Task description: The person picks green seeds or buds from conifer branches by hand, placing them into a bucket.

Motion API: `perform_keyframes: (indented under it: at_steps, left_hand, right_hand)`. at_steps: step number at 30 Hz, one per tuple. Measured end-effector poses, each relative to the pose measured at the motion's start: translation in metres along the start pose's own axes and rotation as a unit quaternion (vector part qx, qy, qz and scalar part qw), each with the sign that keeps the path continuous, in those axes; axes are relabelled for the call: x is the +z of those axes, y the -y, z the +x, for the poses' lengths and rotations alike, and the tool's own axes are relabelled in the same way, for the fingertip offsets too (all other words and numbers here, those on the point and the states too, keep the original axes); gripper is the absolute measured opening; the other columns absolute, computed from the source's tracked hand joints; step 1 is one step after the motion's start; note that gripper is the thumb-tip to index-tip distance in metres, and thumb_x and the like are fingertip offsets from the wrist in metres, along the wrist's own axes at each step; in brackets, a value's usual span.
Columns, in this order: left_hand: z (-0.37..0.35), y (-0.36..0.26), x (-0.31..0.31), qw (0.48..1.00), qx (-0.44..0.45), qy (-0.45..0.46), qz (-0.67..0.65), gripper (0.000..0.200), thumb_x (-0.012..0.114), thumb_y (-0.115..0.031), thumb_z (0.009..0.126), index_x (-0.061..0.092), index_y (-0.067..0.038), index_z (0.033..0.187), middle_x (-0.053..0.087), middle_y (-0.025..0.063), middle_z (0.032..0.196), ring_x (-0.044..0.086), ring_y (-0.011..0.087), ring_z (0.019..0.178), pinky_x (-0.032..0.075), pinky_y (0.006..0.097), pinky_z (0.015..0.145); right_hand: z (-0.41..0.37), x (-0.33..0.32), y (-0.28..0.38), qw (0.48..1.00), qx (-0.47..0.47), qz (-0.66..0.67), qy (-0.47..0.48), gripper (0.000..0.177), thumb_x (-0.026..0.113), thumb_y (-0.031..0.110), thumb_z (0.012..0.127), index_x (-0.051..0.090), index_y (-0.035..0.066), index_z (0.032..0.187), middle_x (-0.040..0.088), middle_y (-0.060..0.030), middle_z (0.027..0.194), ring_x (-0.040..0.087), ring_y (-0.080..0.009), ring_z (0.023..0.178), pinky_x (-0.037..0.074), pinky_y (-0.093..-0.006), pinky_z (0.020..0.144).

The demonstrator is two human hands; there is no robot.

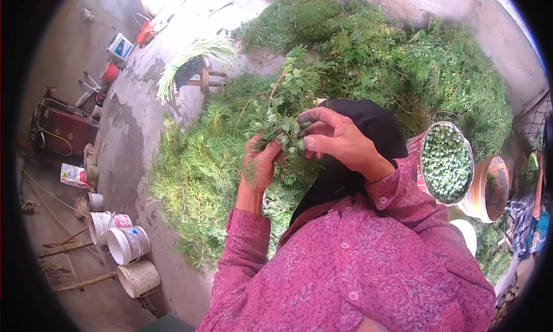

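The leafy sprig [282, 110] is up in front of you, against the near edge of the big heap of greens [403, 61], and both your hands are on it. Your left hand [259, 165] is closed tight round the lower stems. Your right hand [337, 139] has its fingers [314, 121] curled in narrow with the thumb, pinching the leaves at the sprig's side. The fingertips look dark-stained. A black cloth [368, 124] lies under your right hand, between you and the heap. At the heap's right edge a bowl [419, 165] stands full of small green pieces, with a tan bowl [489, 188] just beside it, farther from the heap. On the heap's far left side a small stool [199, 72] carries a bundle of long green stalks [190, 58]. Well to the left of the heap, white buckets [127, 245] stand on bare concrete.
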State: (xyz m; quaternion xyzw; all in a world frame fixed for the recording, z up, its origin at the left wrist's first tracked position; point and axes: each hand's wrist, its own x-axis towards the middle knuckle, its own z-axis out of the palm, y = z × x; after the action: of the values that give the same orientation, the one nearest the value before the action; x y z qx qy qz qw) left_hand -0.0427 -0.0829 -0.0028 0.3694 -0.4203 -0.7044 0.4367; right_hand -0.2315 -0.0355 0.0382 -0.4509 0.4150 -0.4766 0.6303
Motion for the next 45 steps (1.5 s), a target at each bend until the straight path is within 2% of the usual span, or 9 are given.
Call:
perform_keyframes:
  at_steps: [5,11,13,18,24,29,36,41,45]
  left_hand:
    - [0.0,-0.003,0.008,0.995,0.036,0.016,0.097,0.015,0.059,-0.009,0.082,0.059,-0.002,0.095,0.058,0.0007,0.076,0.05,0.0078,0.062,0.041,0.0209,0.054]
    - [-0.001,-0.008,0.01,0.989,0.015,0.055,0.135,0.012,0.059,-0.009,0.082,0.058,-0.002,0.092,0.056,-0.0004,0.074,0.047,0.0066,0.057,0.037,0.0207,0.048]
    - [-0.003,-0.006,0.014,0.999,-0.023,0.03,0.023,0.011,0.058,-0.008,0.082,0.056,-0.005,0.092,0.054,-0.0019,0.071,0.043,0.006,0.053,0.033,0.02,0.045]
    - [0.003,-0.003,0.013,0.999,-0.051,0.003,-0.005,0.014,0.059,-0.006,0.081,0.053,-0.006,0.095,0.054,0.0001,0.075,0.043,0.0066,0.053,0.032,0.0198,0.043]
    - [0.006,-0.006,0.013,0.998,-0.044,-0.046,-0.009,0.011,0.06,-0.005,0.08,0.052,-0.008,0.087,0.052,-0.0015,0.069,0.04,0.0055,0.049,0.029,0.0188,0.041]
    - [0.003,-0.007,0.018,0.998,-0.04,-0.051,0.012,0.011,0.061,-0.005,0.08,0.051,-0.007,0.084,0.052,-0.0006,0.068,0.04,0.006,0.048,0.029,0.0186,0.04]
    - [0.005,-0.004,0.018,0.995,-0.042,0.025,0.082,0.013,0.064,-0.009,0.079,0.058,-0.006,0.089,0.056,-0.0002,0.07,0.045,0.0057,0.051,0.031,0.0177,0.042]
    - [0.004,-0.004,0.019,0.991,-0.035,0.04,0.123,0.014,0.063,-0.01,0.079,0.06,-0.005,0.091,0.058,0.0001,0.073,0.048,0.0065,0.054,0.036,0.0197,0.044]
    - [0.002,-0.007,0.019,0.995,-0.059,0.061,0.052,0.018,0.063,-0.009,0.079,0.058,-0.006,0.096,0.06,0.0011,0.081,0.053,0.0084,0.06,0.037,0.0195,0.044]
  right_hand:
    - [0.0,0.003,-0.021,0.996,-0.085,-0.018,-0.003,0.045,0.066,0.006,0.074,0.044,0.005,0.114,0.056,-0.0074,0.093,0.055,-0.0114,0.08,0.047,-0.0251,0.069]
    - [0.001,-0.001,-0.015,0.998,-0.048,0.008,-0.031,0.038,0.065,0.009,0.075,0.046,0.0,0.106,0.058,-0.0065,0.083,0.056,-0.01,0.07,0.046,-0.0239,0.062]
    - [-0.001,0.001,-0.017,0.997,-0.063,0.025,-0.044,0.035,0.064,0.01,0.076,0.047,-0.001,0.105,0.059,-0.0063,0.08,0.056,-0.01,0.068,0.046,-0.0236,0.061]
    - [-0.007,-0.001,-0.024,0.987,-0.106,-0.017,-0.119,0.031,0.062,0.013,0.08,0.048,-0.002,0.102,0.059,-0.0054,0.071,0.058,-0.0101,0.061,0.047,-0.024,0.056]
    - [-0.012,-0.013,-0.022,0.988,-0.087,-0.04,-0.121,0.031,0.06,0.018,0.082,0.049,-0.003,0.103,0.059,-0.0046,0.073,0.059,-0.0098,0.062,0.047,-0.0235,0.055]
    - [-0.005,-0.019,-0.023,0.984,0.013,0.162,-0.075,0.032,0.053,0.028,0.087,0.05,0.004,0.107,0.057,-0.0001,0.084,0.055,-0.0059,0.071,0.046,-0.0209,0.059]
    - [0.004,-0.015,-0.027,0.995,-0.04,0.062,-0.066,0.04,0.056,0.031,0.084,0.049,0.002,0.111,0.058,-0.0053,0.093,0.058,-0.011,0.073,0.046,-0.0227,0.058]
    - [0.008,-0.015,-0.03,0.969,0.083,0.23,-0.034,0.026,0.059,0.025,0.082,0.051,0.008,0.1,0.057,-0.0028,0.086,0.056,-0.0118,0.074,0.046,-0.0274,0.057]
    - [0.01,-0.016,-0.035,0.95,0.093,0.299,0.001,0.021,0.058,0.022,0.081,0.05,0.01,0.097,0.056,-0.0022,0.084,0.055,-0.0126,0.075,0.046,-0.0292,0.057]
